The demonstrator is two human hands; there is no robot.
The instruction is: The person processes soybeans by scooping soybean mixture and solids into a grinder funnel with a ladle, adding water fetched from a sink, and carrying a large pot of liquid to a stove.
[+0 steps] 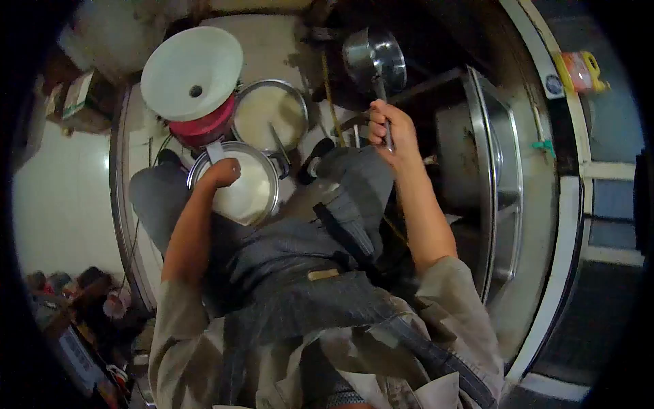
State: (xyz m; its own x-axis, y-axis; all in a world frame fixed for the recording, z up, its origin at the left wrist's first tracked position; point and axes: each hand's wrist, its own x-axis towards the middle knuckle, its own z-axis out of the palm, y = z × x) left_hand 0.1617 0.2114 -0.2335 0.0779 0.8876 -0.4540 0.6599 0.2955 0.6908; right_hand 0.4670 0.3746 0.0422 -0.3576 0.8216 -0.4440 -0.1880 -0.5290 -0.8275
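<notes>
My right hand (393,129) is closed around the long handle of a shiny steel saucepan (364,58), held up to the right of my knees. My left hand (227,172) is closed above a steel pot (276,194) of pale, cream-coloured liquid (245,194) between my legs. A flat, light-coloured strip (216,151) sticks out from that hand past the pot's rim; what it belongs to is unclear. Just beyond stands a second round vessel (300,102) of similar pale contents, with a dark, thin handle (278,142) leaning at its near side.
A wide white bowl (194,58) with a dark spot in its bottom sits on a red container (204,126). Metal racking (489,170) stands close on my right. A yellow-capped bottle (584,71) lies at the far right, and boxes (85,99) at the far left.
</notes>
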